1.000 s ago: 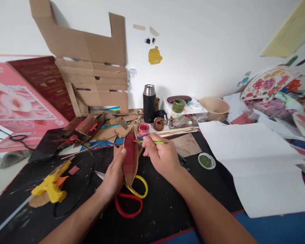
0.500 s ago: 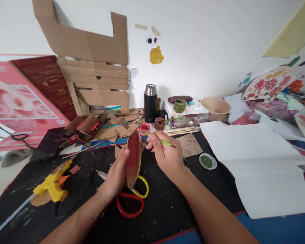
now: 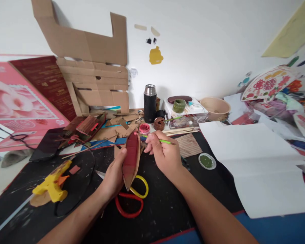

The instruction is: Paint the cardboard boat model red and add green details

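My left hand (image 3: 115, 172) holds a small cardboard boat (image 3: 131, 157) by its left side. Its inside is dark red at the middle, with bare brown cardboard at the near end. In my right hand (image 3: 165, 154) is a thin green paintbrush (image 3: 165, 141), pinched between thumb and fingers. The brush tip is at the boat's far end; whether it touches is hard to tell. Just beyond stands an open jar of red paint (image 3: 144, 128), with a jar of brown paint (image 3: 159, 124) beside it. Scissors (image 3: 129, 205) with red and yellow handles lie below the boat.
A yellow glue gun (image 3: 51, 183) lies at the left. Behind are cardboard scraps (image 3: 109, 132), a black thermos (image 3: 149, 105) and a green paint jar (image 3: 179, 106). A lid with green paint (image 3: 207, 161) and large white paper (image 3: 264, 162) are on the right.
The boat has tilted and shifted slightly left, turning its red inside more toward me. My right hand has moved slightly left and down with the brush, its tip staying near the far end.
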Motion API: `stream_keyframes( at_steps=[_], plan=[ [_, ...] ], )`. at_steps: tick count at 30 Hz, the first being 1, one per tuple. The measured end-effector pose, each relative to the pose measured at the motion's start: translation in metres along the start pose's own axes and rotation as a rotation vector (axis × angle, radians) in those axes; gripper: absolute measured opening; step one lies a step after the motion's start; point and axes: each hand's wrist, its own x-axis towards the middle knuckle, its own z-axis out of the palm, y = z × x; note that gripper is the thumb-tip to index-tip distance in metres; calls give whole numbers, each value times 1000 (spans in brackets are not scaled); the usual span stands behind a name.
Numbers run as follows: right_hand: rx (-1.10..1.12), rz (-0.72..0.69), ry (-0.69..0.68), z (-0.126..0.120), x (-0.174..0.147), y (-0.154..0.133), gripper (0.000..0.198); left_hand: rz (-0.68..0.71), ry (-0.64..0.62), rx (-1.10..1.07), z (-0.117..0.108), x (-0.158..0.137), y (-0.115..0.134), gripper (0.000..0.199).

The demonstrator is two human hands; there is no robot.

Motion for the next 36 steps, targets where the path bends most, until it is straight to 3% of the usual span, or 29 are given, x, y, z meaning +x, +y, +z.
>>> stream_keyframes(
  at_steps=[5, 12, 20, 27, 36],
  plan=[
    [13, -13, 46, -1, 1, 0, 40, -109, 9, -75, 1, -1, 2, 53],
    [-9, -34, -87, 4, -2, -3, 40, -93, -8, -99, 2, 0, 1, 59],
    [18, -19, 28, -1, 1, 0, 41, -203, 24, -124, 8, -5, 8, 55],
    [17, -23, -101, 5, -2, -3, 44, -184, 22, -100, 8, -4, 9, 61],
    [0, -20, 43, -3, 1, -1, 38, -221, 26, -104, 9, -5, 10, 58]
  ],
)
